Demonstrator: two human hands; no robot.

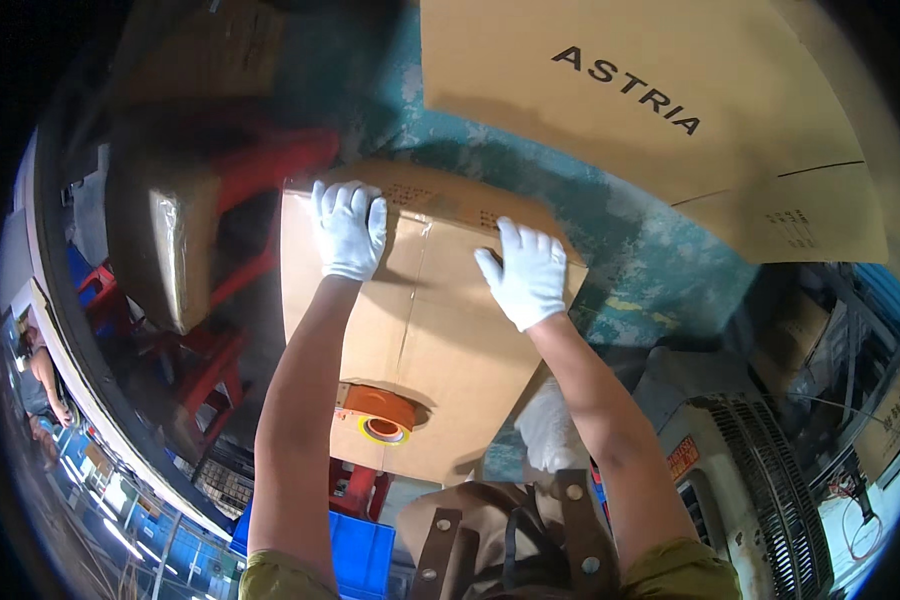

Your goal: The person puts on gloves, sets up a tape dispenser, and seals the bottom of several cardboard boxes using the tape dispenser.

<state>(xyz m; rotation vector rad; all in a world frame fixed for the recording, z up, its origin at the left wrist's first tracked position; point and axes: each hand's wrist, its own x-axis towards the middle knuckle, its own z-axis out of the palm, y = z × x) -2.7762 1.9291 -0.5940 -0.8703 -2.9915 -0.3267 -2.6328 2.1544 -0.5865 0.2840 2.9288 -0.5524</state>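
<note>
A closed cardboard box (440,330) lies in front of me, with a seam running down the middle of its top. My left hand (350,230), in a white glove, rests on the box's far left edge with its fingers over the rim. To the right, my gloved right hand (525,275) presses on the far right edge, thumb apart from the fingers. Neither hand holds a loose item. Near the box's close end, beside my left forearm, sits an orange-brown roll of tape (395,404) with a yellow-edged core.
A large flat cardboard sheet (630,100) leans at the upper right, over a worn green floor (620,230). Left of the box are another carton (175,245) and red plastic stools (215,370). A floor fan (740,470) stands close on the right; a blue crate (360,550) sits below.
</note>
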